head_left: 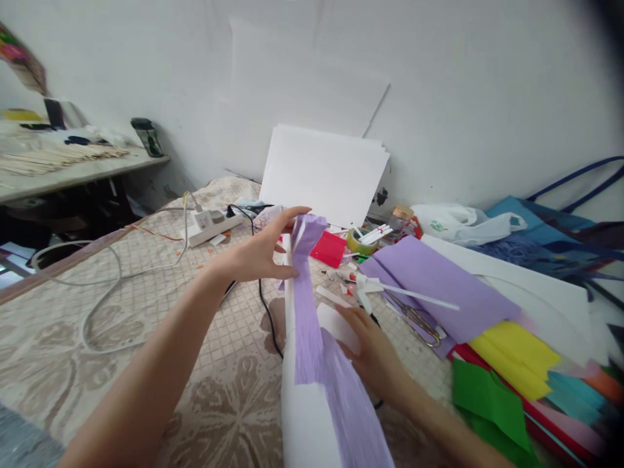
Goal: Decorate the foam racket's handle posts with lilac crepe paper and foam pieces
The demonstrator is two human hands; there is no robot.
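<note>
A white paper cone wrapped in purple crepe paper stands tilted in front of me. My left hand pinches the crepe paper at the cone's narrow top, thumb and fingers closed on it. My right hand grips the cone's right side lower down, fingers pressed on the white paper and the crepe.
Sheets of purple, yellow and green paper lie at the right with scissors. A tape roll, red card, white sheets, power strip and cables lie on the patterned cloth.
</note>
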